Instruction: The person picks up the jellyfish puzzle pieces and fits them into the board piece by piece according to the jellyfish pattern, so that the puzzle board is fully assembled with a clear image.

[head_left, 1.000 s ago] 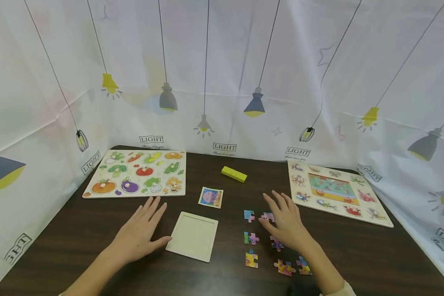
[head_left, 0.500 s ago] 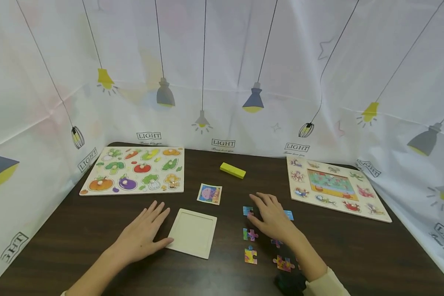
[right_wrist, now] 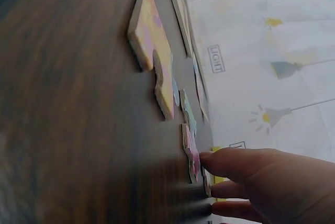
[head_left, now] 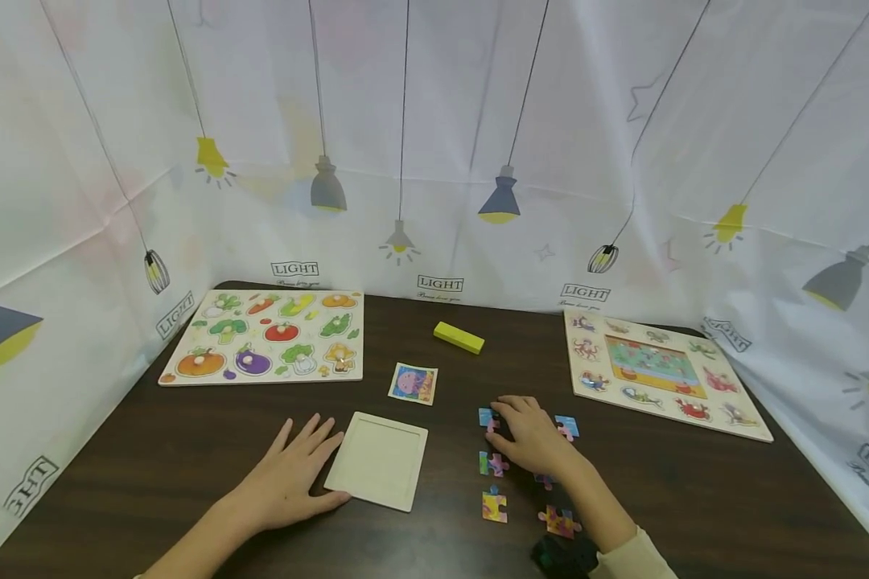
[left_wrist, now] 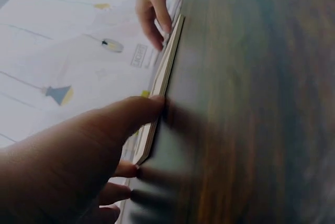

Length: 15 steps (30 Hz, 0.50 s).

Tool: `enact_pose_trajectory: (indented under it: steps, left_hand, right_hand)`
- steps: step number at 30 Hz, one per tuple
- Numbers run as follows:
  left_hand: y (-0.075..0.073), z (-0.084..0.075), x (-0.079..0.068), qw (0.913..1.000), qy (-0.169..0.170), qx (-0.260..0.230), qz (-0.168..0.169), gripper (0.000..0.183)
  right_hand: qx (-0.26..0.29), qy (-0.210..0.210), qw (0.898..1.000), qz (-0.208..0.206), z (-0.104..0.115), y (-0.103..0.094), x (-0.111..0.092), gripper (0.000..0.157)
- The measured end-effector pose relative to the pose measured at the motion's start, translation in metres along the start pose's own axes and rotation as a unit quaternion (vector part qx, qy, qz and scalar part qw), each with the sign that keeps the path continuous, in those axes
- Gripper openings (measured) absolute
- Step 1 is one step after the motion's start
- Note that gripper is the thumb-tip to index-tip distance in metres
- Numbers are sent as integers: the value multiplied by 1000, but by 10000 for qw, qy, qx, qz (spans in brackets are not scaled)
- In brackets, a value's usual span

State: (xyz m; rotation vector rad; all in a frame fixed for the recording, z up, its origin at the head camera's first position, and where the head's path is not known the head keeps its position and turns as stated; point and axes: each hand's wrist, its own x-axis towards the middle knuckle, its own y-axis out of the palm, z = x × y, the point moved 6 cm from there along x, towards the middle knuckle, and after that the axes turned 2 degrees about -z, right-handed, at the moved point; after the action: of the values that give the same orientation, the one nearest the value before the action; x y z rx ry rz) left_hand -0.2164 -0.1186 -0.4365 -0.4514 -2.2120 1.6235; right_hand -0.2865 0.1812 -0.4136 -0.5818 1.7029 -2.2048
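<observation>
My left hand lies spread at the left side of a square wooden frame tray. In the left wrist view its thumb touches the tray's edge, with the other fingertips by the neighbouring side. My right hand reaches down to a blue-and-pink jigsaw piece, thumb and fingertips on either side of it, partly hiding it. Several more jigsaw pieces lie apart around that hand, among them a green-and-pink piece, a yellow piece, a blue-topped piece and an orange-purple piece.
A small picture card and a yellow block lie farther back on the dark table. A vegetable puzzle board stands back left; a sea-animal board lies back right. A lamp-print curtain encloses the table.
My right hand has moved left, from the upper-right piece to the upper-left one, uncovering the former. My left hand has shifted slightly closer along the tray's left side.
</observation>
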Motion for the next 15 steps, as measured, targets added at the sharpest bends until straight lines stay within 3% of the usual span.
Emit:
enact_pose_trajectory:
  steps: [7, 15]
  left_hand:
    - [5, -12, -2, 9999, 91, 19, -106, 85]
    - [10, -25, -6, 9996, 261, 34, 54, 82]
  right_hand:
    - [-126, 4, 9996, -248, -3, 1, -2, 40]
    - [20, -92, 9983, -582, -2, 1, -2, 28]
